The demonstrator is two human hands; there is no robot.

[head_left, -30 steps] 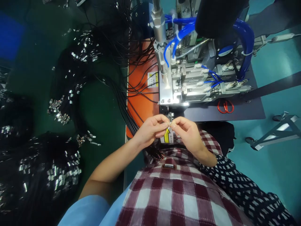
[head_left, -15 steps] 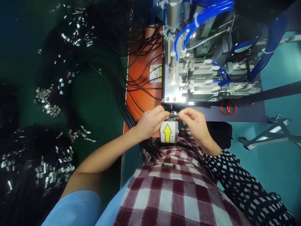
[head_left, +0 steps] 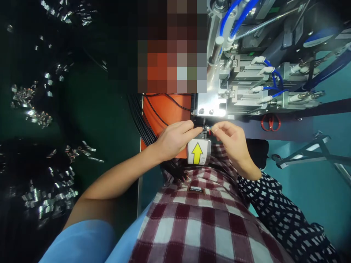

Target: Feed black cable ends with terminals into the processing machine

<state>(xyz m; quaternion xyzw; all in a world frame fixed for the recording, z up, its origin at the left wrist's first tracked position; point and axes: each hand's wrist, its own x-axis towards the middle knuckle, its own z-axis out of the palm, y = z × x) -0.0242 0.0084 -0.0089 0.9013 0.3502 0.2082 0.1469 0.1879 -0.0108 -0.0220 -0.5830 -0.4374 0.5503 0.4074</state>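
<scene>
head view: hands near each other, fingertips slightly apart
left hand (head_left: 175,139): fingertips pinched on the wire end (head_left: 208,129)
right hand (head_left: 232,143): thumb and forefinger pinching its other side
wire end: between both hands, near the machine (head_left: 210,100), beyond the yellow arrow (head_left: 196,153)
red handles (head_left: 271,128): on the table (head_left: 298,128)

1. Type of place: factory workshop, apparently for cable work; the grounds are listed below;
2. Machinery: a silver metal machine with rows of cylinders (head_left: 246,95); blue plastic tubing (head_left: 279,76) connects to it;
3. Stock: a bundle of long black cables (head_left: 144,128) at the edge of an orange flat work surface (head_left: 175,113); clusters of shiny silver pieces (head_left: 38,118) at left;
4. Marking: a white label with a yellow arrow (head_left: 197,153);
5. Fittings: red-handled scissors (head_left: 271,124); a grey metal frame (head_left: 309,146) on a smooth teal floor (head_left: 309,190);
6. Workwear: a maroon-and-white checked apron (head_left: 203,226).
</scene>
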